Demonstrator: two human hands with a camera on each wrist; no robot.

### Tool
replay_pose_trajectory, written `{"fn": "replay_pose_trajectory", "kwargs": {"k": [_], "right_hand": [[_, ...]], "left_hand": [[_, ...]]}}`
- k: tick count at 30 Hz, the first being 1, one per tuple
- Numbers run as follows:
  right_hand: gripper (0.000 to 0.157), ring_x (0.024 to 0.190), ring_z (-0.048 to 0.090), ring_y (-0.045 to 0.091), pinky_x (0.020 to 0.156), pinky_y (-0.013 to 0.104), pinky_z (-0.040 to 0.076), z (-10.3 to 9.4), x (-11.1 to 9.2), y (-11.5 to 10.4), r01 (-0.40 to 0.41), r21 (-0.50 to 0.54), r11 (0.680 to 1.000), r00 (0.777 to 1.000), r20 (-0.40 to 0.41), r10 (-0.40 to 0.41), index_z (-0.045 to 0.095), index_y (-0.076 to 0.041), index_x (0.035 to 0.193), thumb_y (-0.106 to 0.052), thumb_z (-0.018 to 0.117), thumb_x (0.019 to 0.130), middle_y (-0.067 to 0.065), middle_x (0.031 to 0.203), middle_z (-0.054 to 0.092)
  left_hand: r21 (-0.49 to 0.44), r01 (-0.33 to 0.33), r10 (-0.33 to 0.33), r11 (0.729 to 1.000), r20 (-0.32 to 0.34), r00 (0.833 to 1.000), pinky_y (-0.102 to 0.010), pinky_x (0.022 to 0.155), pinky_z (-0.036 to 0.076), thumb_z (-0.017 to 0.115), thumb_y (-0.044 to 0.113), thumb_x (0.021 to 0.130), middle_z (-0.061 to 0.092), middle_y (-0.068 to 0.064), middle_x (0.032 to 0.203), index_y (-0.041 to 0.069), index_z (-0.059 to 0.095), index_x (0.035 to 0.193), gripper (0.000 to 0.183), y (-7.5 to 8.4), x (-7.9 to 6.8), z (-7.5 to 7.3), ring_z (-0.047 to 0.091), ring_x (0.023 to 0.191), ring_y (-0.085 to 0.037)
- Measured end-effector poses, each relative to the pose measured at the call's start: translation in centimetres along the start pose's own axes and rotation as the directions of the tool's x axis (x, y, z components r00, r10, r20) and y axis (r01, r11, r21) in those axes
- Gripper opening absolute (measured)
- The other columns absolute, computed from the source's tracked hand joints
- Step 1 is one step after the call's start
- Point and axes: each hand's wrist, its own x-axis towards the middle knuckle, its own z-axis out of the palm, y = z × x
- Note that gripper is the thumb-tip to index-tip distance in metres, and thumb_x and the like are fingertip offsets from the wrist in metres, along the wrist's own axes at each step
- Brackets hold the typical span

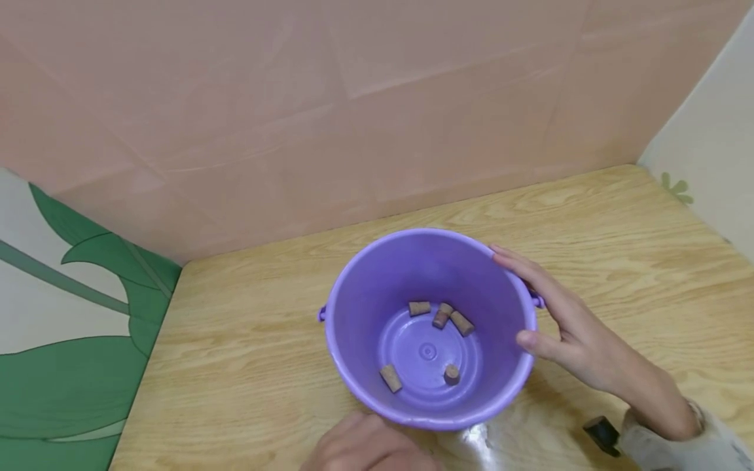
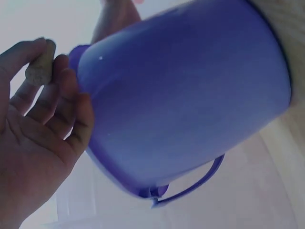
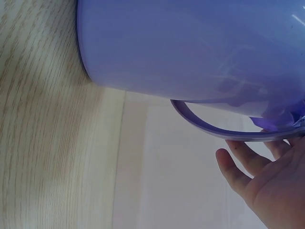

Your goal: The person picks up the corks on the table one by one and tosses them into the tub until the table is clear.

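Note:
A purple bucket (image 1: 432, 418) stands upright on the wooden table, with several corks lying on its floor, one of them a cork (image 1: 390, 378) at the near left. My left hand (image 1: 371, 446) is just outside the near rim. In the left wrist view it pinches another cork (image 2: 40, 67) between thumb and fingertips, beside the bucket's mouth; the head view hides that cork. My right hand (image 1: 580, 343) holds the bucket's right side, thumb at the rim and fingers along the outside, close to the handle mount. The hanging handle (image 3: 209, 126) passes by those fingers.
The wooden table (image 1: 235, 366) meets a pinkish cloth-like wall (image 1: 353, 118) at the back. A panel with green leaf pictures (image 1: 65, 379) borders the left, and a pale wall (image 1: 713, 131) the right. A small dark object (image 1: 602, 434) shows beside the right sleeve.

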Motion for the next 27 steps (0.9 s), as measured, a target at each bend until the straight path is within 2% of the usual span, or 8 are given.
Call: {"fn": "replay_pose_trajectory", "kwargs": {"k": [1, 5, 9, 14, 20, 27], "right_hand": [[0.076, 0.117, 0.047, 0.010, 0.083, 0.016, 0.041, 0.0, 0.0, 0.0, -0.001, 0.001, 1.000, 1.000, 0.000, 0.001, 0.029, -0.004, 0.142, -0.019, 0.066, 0.078, 0.011, 0.149, 0.029], [0.075, 0.118, 0.047, 0.011, 0.084, 0.016, 0.041, 0.0, 0.0, 0.0, 0.004, 0.009, 1.000, 1.000, 0.000, -0.004, 0.029, -0.003, 0.142, -0.018, 0.066, 0.078, 0.011, 0.148, 0.029], [0.075, 0.117, 0.047, 0.011, 0.084, 0.016, 0.040, 0.0, 0.1, 0.1, 0.007, 0.011, 1.000, 1.000, -0.003, -0.007, 0.029, -0.003, 0.142, -0.018, 0.066, 0.078, 0.012, 0.148, 0.030], [0.075, 0.117, 0.048, 0.011, 0.083, 0.017, 0.041, 0.1, 0.1, 0.1, 0.015, 0.016, 1.000, 1.000, -0.005, -0.015, 0.029, -0.003, 0.142, -0.019, 0.066, 0.078, 0.012, 0.148, 0.030], [0.075, 0.117, 0.047, 0.011, 0.083, 0.017, 0.041, 0.1, 0.1, 0.2, 0.017, 0.015, 1.000, 1.000, -0.005, -0.017, 0.029, -0.003, 0.142, -0.019, 0.066, 0.078, 0.013, 0.148, 0.030], [0.075, 0.117, 0.048, 0.011, 0.084, 0.017, 0.041, 0.1, 0.1, 0.2, 0.020, 0.013, 1.000, 1.000, -0.006, -0.020, 0.029, -0.002, 0.141, -0.019, 0.065, 0.079, 0.013, 0.148, 0.030]], "left_hand": [[0.077, -0.054, 0.051, 0.996, 0.037, 0.998, -0.009, 0.084, 0.035, 0.056, 0.014, 0.083, 0.059, 0.017, 0.098, 0.024, 0.065, 0.104, 0.025, -0.2, 0.2, -1.1, 0.047, 0.094, 0.005], [0.075, -0.202, 0.201, 0.977, 0.020, 0.979, -0.015, 0.087, 0.041, 0.061, 0.015, 0.080, 0.063, 0.006, 0.098, 0.012, 0.066, 0.107, 0.027, -1.3, 0.8, -2.1, 0.054, 0.096, -0.004], [0.080, -0.227, 0.230, 0.971, -0.036, 0.973, -0.017, 0.085, 0.043, 0.065, 0.015, 0.079, 0.064, 0.003, 0.097, 0.008, 0.067, 0.104, 0.026, -1.5, 0.9, -2.5, 0.057, 0.095, -0.008], [0.110, -0.222, 0.233, 0.969, -0.104, 0.967, -0.021, 0.084, 0.046, 0.073, 0.013, 0.072, 0.066, 0.001, 0.097, 0.007, 0.068, 0.102, 0.031, -1.7, 1.3, -2.9, 0.059, 0.094, -0.012], [0.133, -0.215, 0.230, 0.967, -0.104, 0.968, -0.018, 0.083, 0.046, 0.075, 0.013, 0.069, 0.066, 0.002, 0.094, 0.007, 0.067, 0.102, 0.034, -1.9, 2.2, -3.2, 0.058, 0.091, -0.010], [0.192, -0.320, 0.344, 0.928, -0.110, 0.932, -0.014, 0.077, 0.044, 0.074, 0.015, 0.071, 0.067, 0.001, 0.088, 0.005, 0.068, 0.094, 0.026, -2.9, 3.9, -3.2, 0.057, 0.082, -0.008]]}}
